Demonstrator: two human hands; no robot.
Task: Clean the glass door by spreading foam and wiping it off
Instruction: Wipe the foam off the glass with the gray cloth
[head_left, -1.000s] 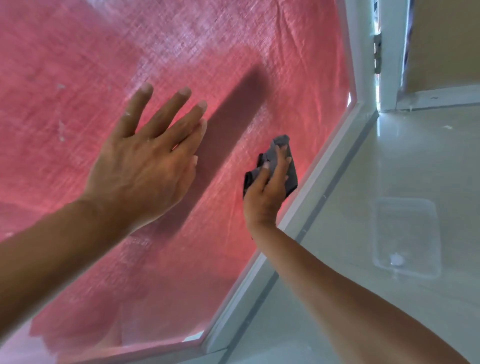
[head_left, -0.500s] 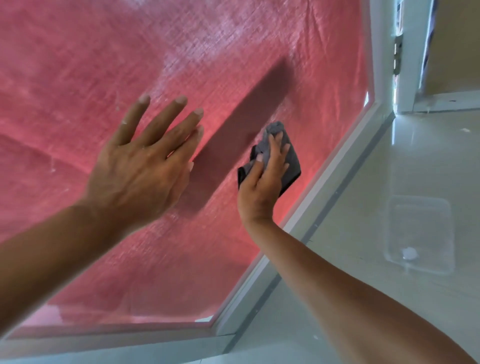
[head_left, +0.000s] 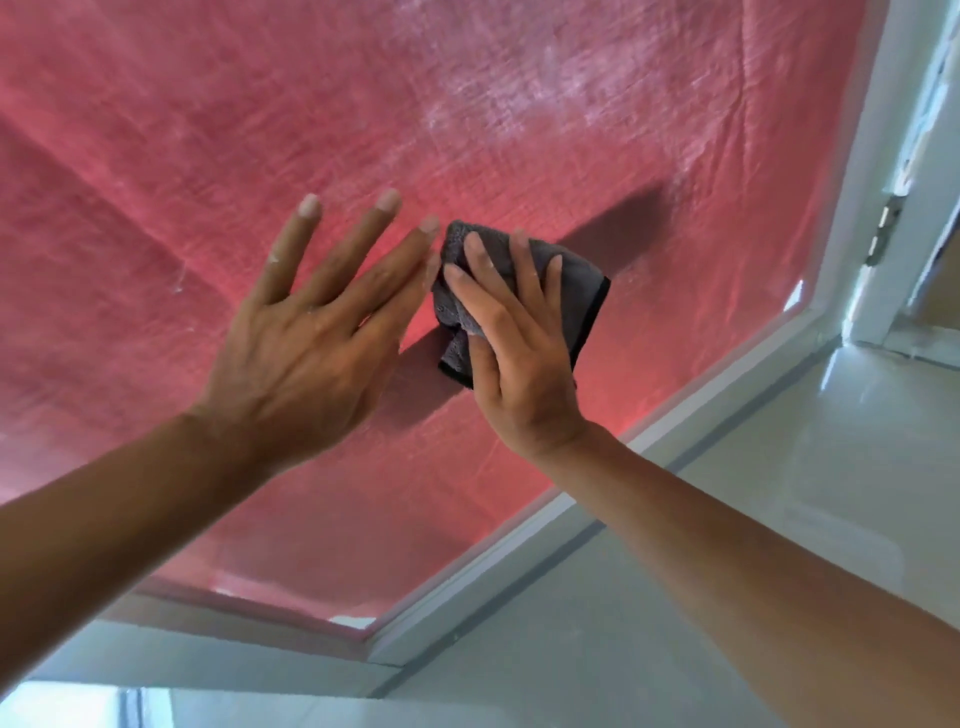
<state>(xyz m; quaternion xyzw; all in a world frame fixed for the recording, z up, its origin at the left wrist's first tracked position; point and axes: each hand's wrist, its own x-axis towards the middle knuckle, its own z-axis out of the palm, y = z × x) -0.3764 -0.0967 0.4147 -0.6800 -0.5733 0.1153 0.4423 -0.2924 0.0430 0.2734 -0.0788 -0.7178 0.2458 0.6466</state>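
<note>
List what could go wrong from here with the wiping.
1. The left hand lies bare and flat on the glass door, likely leaving fresh prints.
2. The grey cloth under the right hand is bunched, so it may streak.
3. The whitish haze higher up could get missed.

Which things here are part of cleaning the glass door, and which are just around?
Part of the job:
- glass door, red sheet behind it, whitish haze upper right
- grey cloth, pressed to the glass under the right hand
- left hand, fingers spread, nothing in it

Just around:
- white door frame
- metal hinge
- pale floor
</note>
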